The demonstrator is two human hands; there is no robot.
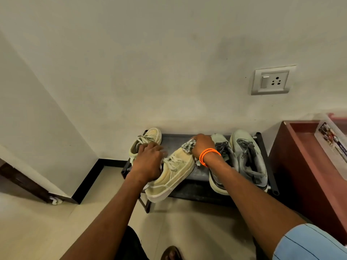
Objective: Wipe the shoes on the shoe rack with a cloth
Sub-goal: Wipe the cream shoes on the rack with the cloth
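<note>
A low black shoe rack (pixel 174 139) stands against the wall. A cream sneaker (pixel 174 175) lies across its front left, tilted. My left hand (pixel 149 162) grips this sneaker at its opening. My right hand (pixel 201 145), with orange bands at the wrist, holds a crumpled grey cloth (pixel 188 145) against the sneaker's toe. The second cream sneaker (pixel 148 139) sits at the back left of the rack. Two grey sneakers (pixel 247 158) stand side by side on the right half, partly hidden by my right forearm.
A reddish-brown cabinet (pixel 300 147) stands right of the rack, with a clear box (pixel 332 141) on top. A wall socket (pixel 271 80) is above the rack. A dark door edge (pixel 24 181) is at the left. Beige floor tiles lie in front.
</note>
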